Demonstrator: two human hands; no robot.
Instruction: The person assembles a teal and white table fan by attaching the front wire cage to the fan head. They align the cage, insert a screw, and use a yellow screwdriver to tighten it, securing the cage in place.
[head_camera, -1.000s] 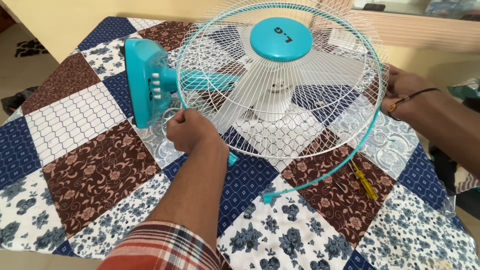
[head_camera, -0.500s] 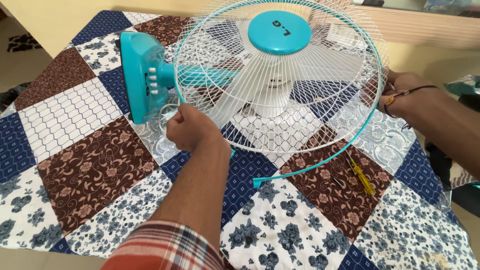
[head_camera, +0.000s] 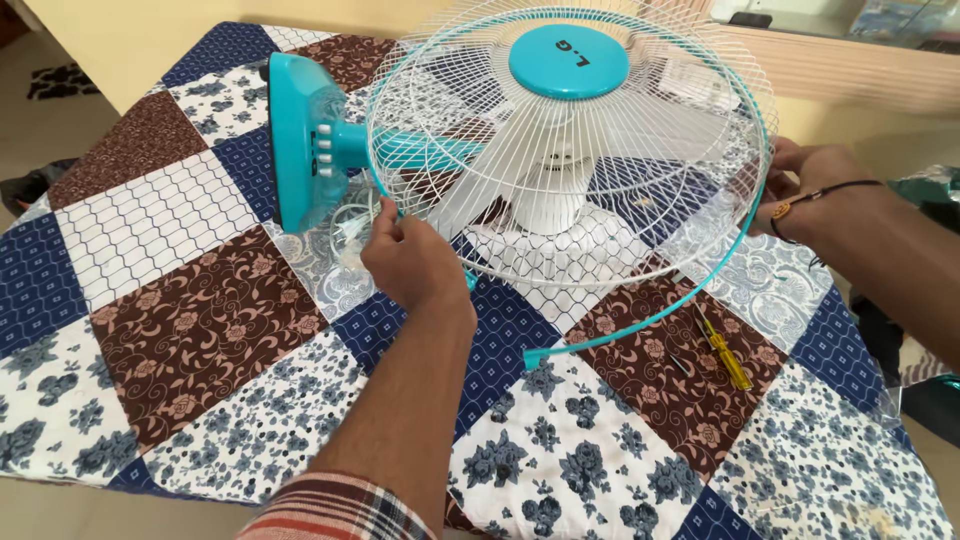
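Left hand (head_camera: 415, 262) grips the fan guard (head_camera: 570, 150) rim at centre frame, right hand (head_camera: 815, 185) its far edge; teal rim band (head_camera: 640, 335) has sprung looser.

We see a bright, even daylight over the whole view, with no strong glare. The fan guard (head_camera: 570, 150) throws only a soft, weak shadow on the patchwork cloth (head_camera: 200, 330). The picture is sharp in the middle; the near sleeve (head_camera: 335, 510) at the bottom edge looks slightly blurred.
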